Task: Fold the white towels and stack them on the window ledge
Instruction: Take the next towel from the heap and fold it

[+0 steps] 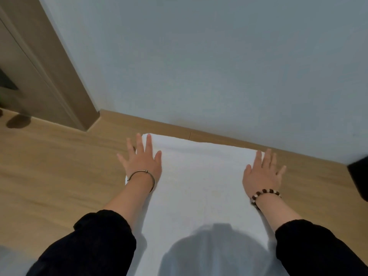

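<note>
towel [199, 186], white, lies flat on wood floor [49, 176]. its far edge sits just beside the wood strip [159, 124] at the bottom of the grey wall [199, 66]. can't tell if edge & strip touch.

left hand [142, 162] rests flat on towel's far left corner, fingers straight & spread, holding nothing. its outer fingers reach past the towel's left edge. thin metal bangle [141, 173] on that wrist.

right hand [262, 174] rests flat on towel's far right corner, fingers straight & spread too, nothing held. outer fingers go over the towel's right edge. bead bracelet [265, 193], dark & pale beads, on that wrist.

hands are well apart, w/ bare towel between them. black sleeves [89, 246] cover both arms at the towel's near end.

round grey shadow [215, 251] falls on the near part of towel.

brown door frame [59, 76] stands left of the towel, past its far corner. dark thing [358, 176] to the right of the towel is cut off by the pic edge, can't tell what it is.
</note>
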`<state>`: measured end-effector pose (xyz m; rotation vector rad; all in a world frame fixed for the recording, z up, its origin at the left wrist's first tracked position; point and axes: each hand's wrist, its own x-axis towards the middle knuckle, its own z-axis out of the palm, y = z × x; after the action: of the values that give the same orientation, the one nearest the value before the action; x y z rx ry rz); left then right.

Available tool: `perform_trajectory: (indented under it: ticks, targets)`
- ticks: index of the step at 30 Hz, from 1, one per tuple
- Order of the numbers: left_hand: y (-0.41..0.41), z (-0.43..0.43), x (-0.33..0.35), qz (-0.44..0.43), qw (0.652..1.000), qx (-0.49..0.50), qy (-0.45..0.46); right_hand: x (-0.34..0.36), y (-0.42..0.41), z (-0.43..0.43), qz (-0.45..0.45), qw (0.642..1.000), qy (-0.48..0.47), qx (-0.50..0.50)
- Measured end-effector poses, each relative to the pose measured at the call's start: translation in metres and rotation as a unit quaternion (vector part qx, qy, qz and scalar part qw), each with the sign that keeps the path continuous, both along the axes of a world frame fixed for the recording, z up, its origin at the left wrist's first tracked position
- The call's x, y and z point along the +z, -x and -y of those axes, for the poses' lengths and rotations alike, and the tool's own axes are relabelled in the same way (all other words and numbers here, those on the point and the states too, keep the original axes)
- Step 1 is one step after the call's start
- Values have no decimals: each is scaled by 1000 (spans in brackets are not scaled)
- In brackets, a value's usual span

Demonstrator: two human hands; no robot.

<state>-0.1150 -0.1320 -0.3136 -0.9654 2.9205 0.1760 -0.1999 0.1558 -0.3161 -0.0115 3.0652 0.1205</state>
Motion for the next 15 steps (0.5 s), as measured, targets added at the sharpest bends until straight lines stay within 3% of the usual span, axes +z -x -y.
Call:
perform_trajectory:
  ticks: [3,5,7,15]
  targets:
    - [18,-11,1,0,981,-177,79,2,0,37,-14,991,37,130]
    - [28,-15,-2,15,968,-242,62,-1,-1,65,19,974,59,219]
    - [33,-8,-5,21,972,-231,41,-5,5,75,37,968,67,240]
    - [36,0,-6,20,989,-141,31,-2,32,37,39,986,36,157]
